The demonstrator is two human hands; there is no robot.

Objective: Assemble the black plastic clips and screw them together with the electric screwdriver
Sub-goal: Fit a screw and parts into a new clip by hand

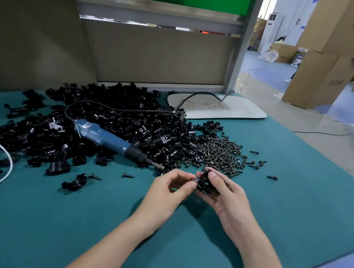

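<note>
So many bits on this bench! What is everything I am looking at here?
clips: many, black, heaped at far left
screws: many, dark, piled right of the clips
electric screwdriver: one, blue, lying on the clips
table: one, teal, under everything
cord: one, white, left edge
cardboard boxes: several, brown, floor at right
held clip: one, black, front centre
left hand: one, pinches small part at held clip
right hand: one, grips held clip

Clip [205, 184]: right hand [228, 200] is covering most of it. Small part [194, 179] in left hand [170, 189]: I am finding it too small to name. White cable [10, 167]: running off left edge.
</note>
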